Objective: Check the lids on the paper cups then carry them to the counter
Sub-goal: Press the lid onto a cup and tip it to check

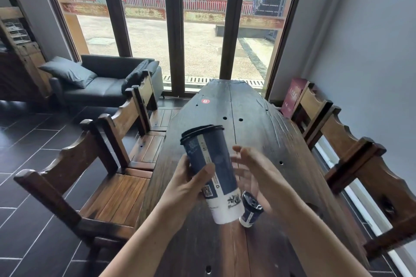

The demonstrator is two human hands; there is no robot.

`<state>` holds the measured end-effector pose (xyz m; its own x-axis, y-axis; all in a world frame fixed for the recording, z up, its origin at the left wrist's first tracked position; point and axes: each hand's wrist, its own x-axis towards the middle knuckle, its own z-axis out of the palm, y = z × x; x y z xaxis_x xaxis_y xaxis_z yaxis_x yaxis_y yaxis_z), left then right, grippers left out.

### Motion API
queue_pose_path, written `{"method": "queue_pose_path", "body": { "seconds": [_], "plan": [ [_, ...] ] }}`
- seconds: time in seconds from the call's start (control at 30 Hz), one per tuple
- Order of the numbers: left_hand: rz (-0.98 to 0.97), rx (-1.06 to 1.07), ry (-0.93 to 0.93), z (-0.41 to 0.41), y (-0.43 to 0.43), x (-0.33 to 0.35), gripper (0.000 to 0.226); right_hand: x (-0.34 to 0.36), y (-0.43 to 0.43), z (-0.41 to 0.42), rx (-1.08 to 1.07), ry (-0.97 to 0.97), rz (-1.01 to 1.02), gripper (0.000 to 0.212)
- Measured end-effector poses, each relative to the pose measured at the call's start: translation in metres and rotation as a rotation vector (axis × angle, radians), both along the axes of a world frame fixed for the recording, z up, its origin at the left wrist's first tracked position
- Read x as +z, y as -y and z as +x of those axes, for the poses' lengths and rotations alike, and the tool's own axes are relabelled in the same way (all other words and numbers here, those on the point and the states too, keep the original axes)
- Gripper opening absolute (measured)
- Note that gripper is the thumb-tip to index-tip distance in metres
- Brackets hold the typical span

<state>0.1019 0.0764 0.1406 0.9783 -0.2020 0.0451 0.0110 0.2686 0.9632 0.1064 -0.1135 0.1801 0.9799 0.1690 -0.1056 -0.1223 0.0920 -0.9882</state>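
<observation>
The left hand and right hand are bare, as are both forearms as far as visible.

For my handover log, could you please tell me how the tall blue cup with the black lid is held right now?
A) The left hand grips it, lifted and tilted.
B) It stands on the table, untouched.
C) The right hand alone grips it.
A: the left hand curls its fingers and thumb round the tall blue cup, which is tilted above the table, while the right hand is open beside it.
</observation>
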Motion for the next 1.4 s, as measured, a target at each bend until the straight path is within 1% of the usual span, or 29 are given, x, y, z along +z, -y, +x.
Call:
{"method": "queue_pose_path", "body": {
  "seconds": [0.07, 0.13, 0.17, 0.2, 0.27, 0.3, 0.33, 0.4, 0.47, 0.53, 0.6, 0.63, 0.7, 0.73, 0.77, 0.83, 0.9, 1.03, 1.1, 1.17, 1.4],
  "plan": [
    [-0.088, 0.067, -0.085, 0.000, -0.003, -0.007, 0.086, -0.023, -0.001, -0.018, -0.009, -0.080, -0.014, 0.105],
    [-0.172, 0.109, -0.134, -0.002, -0.005, -0.012, 0.101, -0.041, -0.003, -0.039, 0.006, -0.169, 0.057, 0.091],
    [-0.213, 0.118, -0.149, -0.004, -0.006, -0.016, 0.103, -0.048, -0.004, -0.048, 0.013, -0.209, 0.116, 0.087],
    [-0.251, 0.121, -0.166, -0.007, -0.006, -0.019, 0.103, -0.054, -0.005, -0.055, 0.013, -0.243, 0.177, 0.088],
    [-0.318, 0.105, -0.211, -0.014, -0.005, -0.026, 0.102, -0.064, -0.006, -0.063, -0.019, -0.279, 0.288, 0.104],
    [-0.342, 0.094, -0.229, -0.017, -0.004, -0.031, 0.102, -0.067, -0.006, -0.064, -0.047, -0.279, 0.323, 0.109],
    [-0.351, 0.082, -0.245, -0.022, -0.004, -0.034, 0.100, -0.067, -0.006, -0.065, -0.079, -0.271, 0.328, 0.109],
    [-0.310, 0.043, -0.259, -0.029, -0.005, -0.038, 0.090, -0.067, -0.003, -0.065, -0.142, -0.215, 0.296, 0.101],
    [-0.205, 0.006, -0.302, -0.034, -0.011, -0.042, 0.076, -0.063, 0.002, -0.065, -0.194, -0.148, 0.234, 0.091],
    [-0.071, -0.006, -0.416, -0.038, -0.023, -0.048, 0.064, -0.057, 0.008, -0.064, -0.225, -0.083, 0.146, 0.087],
    [0.008, 0.013, -0.552, -0.041, -0.036, -0.057, 0.058, -0.052, 0.012, -0.065, -0.256, -0.021, 0.035, 0.086],
    [0.004, 0.041, -0.608, -0.043, -0.043, -0.061, 0.053, -0.051, 0.014, -0.066, -0.257, 0.010, -0.025, 0.082],
    [-0.063, 0.098, -0.689, -0.045, -0.053, -0.063, 0.041, -0.047, 0.016, -0.068, -0.229, 0.069, -0.134, 0.069],
    [-0.105, 0.104, -0.716, -0.046, -0.057, -0.062, 0.042, -0.046, 0.016, -0.068, -0.207, 0.090, -0.187, 0.067],
    [-0.135, 0.095, -0.733, -0.045, -0.061, -0.060, 0.048, -0.045, 0.016, -0.069, -0.180, 0.109, -0.241, 0.070],
    [-0.144, 0.050, -0.731, -0.043, -0.068, -0.056, 0.060, -0.043, 0.014, -0.071, -0.116, 0.137, -0.338, 0.079],
    [-0.135, 0.028, -0.712, -0.042, -0.074, -0.053, 0.067, -0.043, 0.010, -0.072, -0.058, 0.154, -0.369, 0.081],
    [-0.170, 0.015, -0.676, -0.042, -0.078, -0.048, 0.058, -0.043, 0.007, -0.072, -0.030, 0.183, -0.387, 0.081],
    [-0.176, 0.018, -0.668, -0.043, -0.079, -0.051, 0.058, -0.042, 0.007, -0.072, -0.027, 0.177, -0.386, 0.081],
    [-0.186, 0.021, -0.666, -0.045, -0.078, -0.054, 0.059, -0.041, 0.008, -0.073, -0.015, 0.175, -0.408, 0.077],
    [-0.233, -0.030, -0.632, -0.046, -0.079, -0.059, 0.059, -0.037, 0.011, -0.077, 0.001, 0.187, -0.484, 0.052]
  ]
}}
